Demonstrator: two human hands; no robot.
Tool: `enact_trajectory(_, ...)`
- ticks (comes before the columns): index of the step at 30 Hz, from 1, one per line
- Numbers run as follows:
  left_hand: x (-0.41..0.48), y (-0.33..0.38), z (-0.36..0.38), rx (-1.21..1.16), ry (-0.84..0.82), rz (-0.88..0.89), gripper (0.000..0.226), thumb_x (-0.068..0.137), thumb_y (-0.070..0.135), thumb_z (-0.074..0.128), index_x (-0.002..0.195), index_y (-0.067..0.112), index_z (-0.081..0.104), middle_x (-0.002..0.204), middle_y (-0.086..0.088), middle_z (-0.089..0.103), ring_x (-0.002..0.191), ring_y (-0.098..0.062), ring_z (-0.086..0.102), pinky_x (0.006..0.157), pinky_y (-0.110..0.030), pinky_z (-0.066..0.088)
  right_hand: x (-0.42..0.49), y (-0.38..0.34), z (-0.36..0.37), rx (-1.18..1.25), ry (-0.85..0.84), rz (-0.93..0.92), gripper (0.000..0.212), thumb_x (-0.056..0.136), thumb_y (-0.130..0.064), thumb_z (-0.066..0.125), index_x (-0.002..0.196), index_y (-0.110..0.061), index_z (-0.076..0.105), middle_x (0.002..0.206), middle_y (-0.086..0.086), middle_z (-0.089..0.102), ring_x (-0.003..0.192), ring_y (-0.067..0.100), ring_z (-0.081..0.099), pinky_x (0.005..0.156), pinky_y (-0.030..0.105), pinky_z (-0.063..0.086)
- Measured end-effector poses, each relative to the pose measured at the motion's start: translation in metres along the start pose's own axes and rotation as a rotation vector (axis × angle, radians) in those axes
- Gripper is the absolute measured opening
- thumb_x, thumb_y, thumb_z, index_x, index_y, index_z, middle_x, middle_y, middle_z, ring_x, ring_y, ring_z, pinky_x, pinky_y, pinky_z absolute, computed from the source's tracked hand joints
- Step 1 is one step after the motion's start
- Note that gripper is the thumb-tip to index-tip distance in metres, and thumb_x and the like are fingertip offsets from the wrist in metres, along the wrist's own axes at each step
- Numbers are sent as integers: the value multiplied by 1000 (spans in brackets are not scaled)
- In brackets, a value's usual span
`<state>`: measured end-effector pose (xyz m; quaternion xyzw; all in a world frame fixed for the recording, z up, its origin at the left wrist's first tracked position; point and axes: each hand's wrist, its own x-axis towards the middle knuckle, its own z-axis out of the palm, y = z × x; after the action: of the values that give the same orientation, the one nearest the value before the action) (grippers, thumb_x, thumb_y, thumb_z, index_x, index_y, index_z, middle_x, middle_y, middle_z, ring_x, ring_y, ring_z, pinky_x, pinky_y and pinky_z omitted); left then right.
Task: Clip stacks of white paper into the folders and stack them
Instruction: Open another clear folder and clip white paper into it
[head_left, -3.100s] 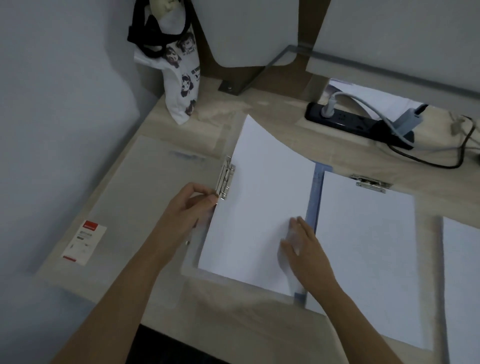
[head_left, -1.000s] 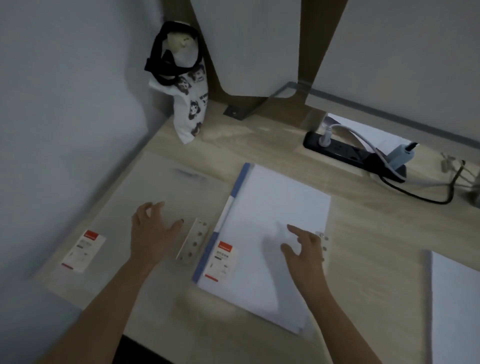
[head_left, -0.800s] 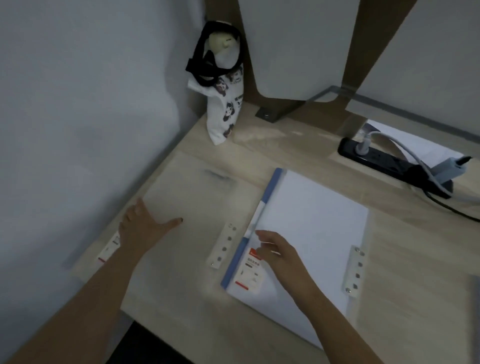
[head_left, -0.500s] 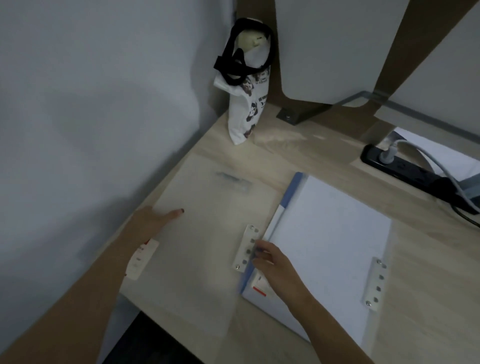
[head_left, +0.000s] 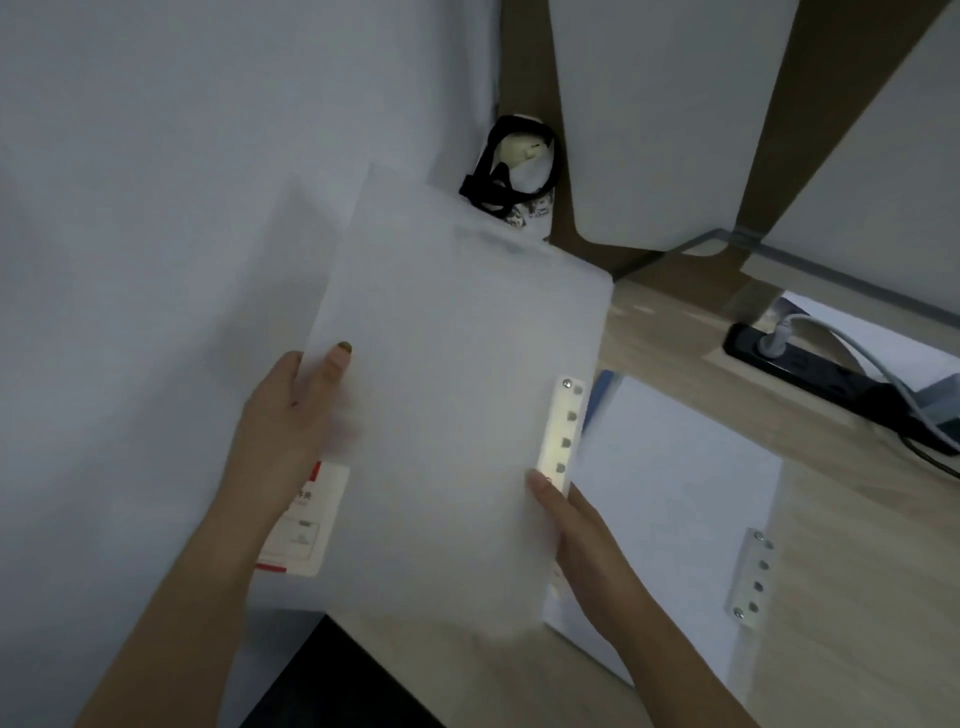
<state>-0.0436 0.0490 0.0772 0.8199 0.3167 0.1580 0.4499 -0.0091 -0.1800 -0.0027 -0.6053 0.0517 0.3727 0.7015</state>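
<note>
A translucent white folder (head_left: 457, 415) is lifted off the desk and tilted up toward me. My left hand (head_left: 291, 415) grips its left edge, thumb on the front, above a red and white label (head_left: 306, 525). My right hand (head_left: 576, 545) holds its right edge beside a riveted clip strip (head_left: 561, 431). A second folder (head_left: 675, 499) lies shut on the desk at right, white paper inside, with its own riveted strip (head_left: 750, 577).
A printed tote bag with black handles (head_left: 514, 176) stands in the back corner against the wall. A black power strip with plugs and cables (head_left: 841, 379) lies at the back right. The wooden desk (head_left: 857, 545) has its front edge near my arms.
The left-hand folder has been taken up from the desk by both hands and raised, tilted. My right hand has left the shut folder. The camera has turned left.
</note>
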Motion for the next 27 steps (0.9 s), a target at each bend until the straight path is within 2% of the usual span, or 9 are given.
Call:
enact_trajectory(2, -9, 11, 8, -58, -31, -8, 53, 90, 53, 43, 95, 2, 52, 93, -22, 63, 84, -36, 63, 80, -46, 47, -12, -9, -11, 58, 66, -68, 30, 85, -34, 56, 112, -22, 60, 100, 0, 73, 92, 17, 69, 70, 24, 54)
enact_trajectory(7, -36, 26, 66, -178, -229, -81, 39, 93, 47, 40, 85, 13, 57, 80, -5, 66, 68, -19, 61, 55, -16, 44, -50, -16, -72, 79, 313, -201, 21, 85, -24, 58, 104, -16, 63, 91, 7, 74, 77, 23, 71, 60, 25, 55)
enact_trajectory(13, -94, 38, 167, -571, -742, -436, 33, 91, 35, 48, 73, 15, 66, 54, -1, 64, 44, -10, 60, 46, -16, 47, -122, 12, -176, 152, 596, -169, 20, 85, -18, 57, 100, -8, 64, 81, 4, 73, 65, 17, 68, 61, 28, 51)
enact_trajectory(17, -137, 9, 246, -64, -874, 80, 24, 97, 22, 42, 115, 23, 58, 115, -3, 65, 100, -11, 63, 87, -24, 50, -184, 37, -230, 121, 806, -133, 17, 86, -17, 57, 96, -5, 64, 82, 10, 74, 65, 20, 71, 65, 35, 51)
enact_trajectory(19, -156, -1, 281, 255, -898, 423, 36, 98, 29, 38, 133, 29, 44, 147, 1, 39, 138, -19, 33, 115, -42, 26, -210, 47, -248, 79, 870, -118, 14, 87, -14, 56, 94, -4, 63, 78, 10, 74, 62, 22, 71, 60, 33, 54)
enact_trajectory(21, -169, -5, 304, 582, -902, 629, 50, 97, 44, 29, 145, 35, 19, 158, 3, 7, 146, -20, -2, 116, -50, -4, -228, 58, -260, 48, 922, -112, 12, 87, -12, 55, 93, -5, 61, 77, 10, 74, 62, 24, 71, 52, 26, 54)
enact_trajectory(23, -181, -8, 319, 756, -875, 698, 65, 88, 63, 12, 147, 35, 4, 157, 0, -12, 144, -24, -17, 111, -54, -13, -238, 69, -270, 42, 957, -107, 11, 88, -11, 54, 94, -6, 60, 78, 11, 74, 63, 26, 71, 53, 30, 53)
enact_trajectory(25, -185, -19, 330, 888, -846, 720, 83, 78, 74, -3, 147, 29, 13, 157, -6, 3, 145, -31, -3, 110, -61, -4, -241, 78, -277, 39, 966, -96, 10, 88, -11, 53, 95, -6, 59, 78, 12, 74, 64, 28, 71, 56, 34, 51)
enact_trajectory(27, -187, -32, 335, 948, -833, 697, 81, 83, 71, 4, 144, 24, 27, 151, -10, 31, 142, -33, 17, 111, -61, 11, -239, 84, -282, 40, 959, -82, 12, 85, -14, 56, 95, -7, 59, 78, 11, 74, 67, 29, 71, 55, 31, 54)
